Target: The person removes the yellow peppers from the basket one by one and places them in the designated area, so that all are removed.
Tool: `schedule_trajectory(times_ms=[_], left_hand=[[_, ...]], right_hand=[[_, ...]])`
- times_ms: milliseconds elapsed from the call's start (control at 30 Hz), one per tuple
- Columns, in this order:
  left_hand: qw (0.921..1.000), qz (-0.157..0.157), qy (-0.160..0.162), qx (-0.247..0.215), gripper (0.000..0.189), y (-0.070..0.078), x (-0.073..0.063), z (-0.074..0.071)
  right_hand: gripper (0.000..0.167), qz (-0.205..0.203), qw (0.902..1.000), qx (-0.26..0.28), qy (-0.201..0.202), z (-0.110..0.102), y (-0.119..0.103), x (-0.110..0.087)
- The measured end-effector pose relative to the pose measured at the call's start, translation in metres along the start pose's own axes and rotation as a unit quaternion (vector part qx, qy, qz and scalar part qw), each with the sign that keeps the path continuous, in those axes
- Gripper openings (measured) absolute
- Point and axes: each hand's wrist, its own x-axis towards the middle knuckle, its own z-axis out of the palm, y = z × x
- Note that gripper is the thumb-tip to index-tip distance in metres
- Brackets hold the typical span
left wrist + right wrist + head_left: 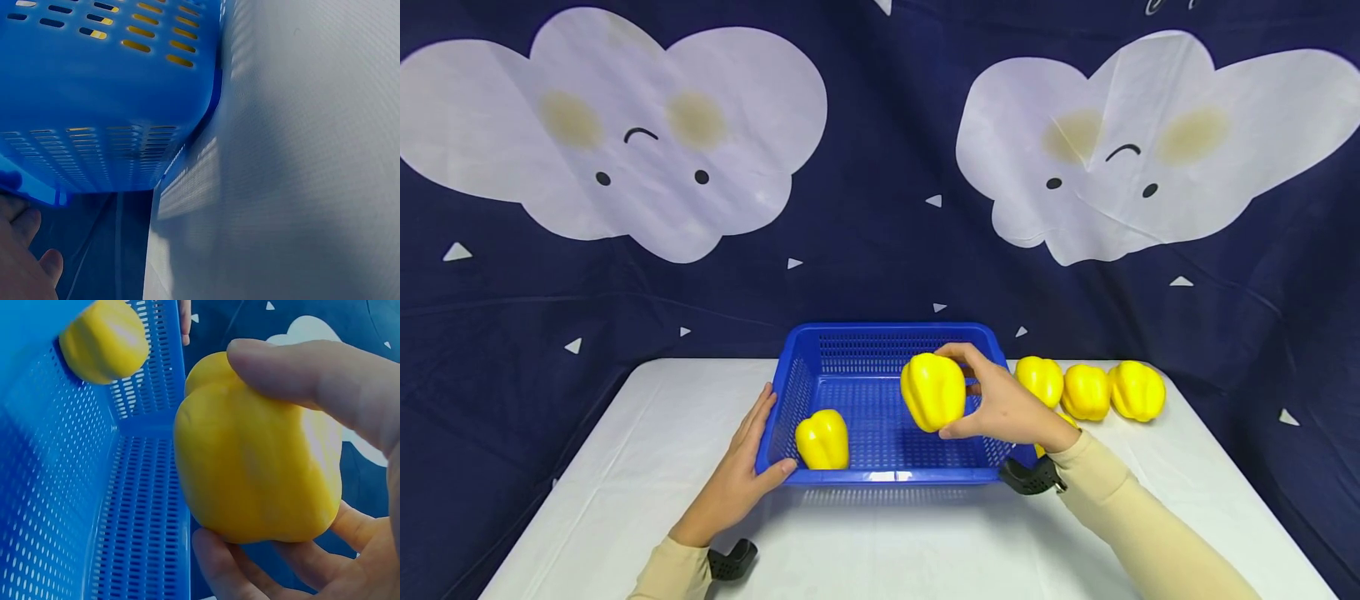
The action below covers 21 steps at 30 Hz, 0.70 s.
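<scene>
My right hand (1000, 404) grips a yellow bell pepper (933, 392) between thumb and fingers, above the inside of a blue plastic basket (891, 477). The right wrist view shows the held pepper (256, 456) up close, thumb on one side and fingers on the other. A second yellow bell pepper (823, 439) lies in the basket's front left corner. My left hand (741, 467) rests against the basket's left side, fingers extended along the outside and thumb at the front left corner of the rim. The left wrist view catches part of that hand (25, 250) beside the slotted basket wall (94, 94).
Right of the basket, several more yellow bell peppers (1086, 392) sit on the white-covered table (925, 550), some partly hidden by my right wrist. Behind the table hangs a dark blue cloth (880, 250) printed with clouds.
</scene>
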Motion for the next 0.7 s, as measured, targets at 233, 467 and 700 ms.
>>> schedule_trajectory(times_ms=[233, 467, 700], left_hand=[[1.0, -0.002, 0.0, 0.001, 0.091, 0.001, 0.0, 0.0], [1.0, -0.002, 0.0, -0.001, 0.091, 0.001, 0.0, 0.0], [1.0, 0.0, 0.002, -0.002, 0.09, 0.001, 0.0, 0.0]], right_hand=[[0.098, 0.002, 0.9997, 0.0, 0.022, -0.007, 0.003, -0.015], [0.099, 0.007, 0.9981, -0.014, 0.06, -0.016, 0.01, -0.032], [0.098, 0.039, 0.9952, -0.008, 0.089, -0.026, 0.02, -0.051]])
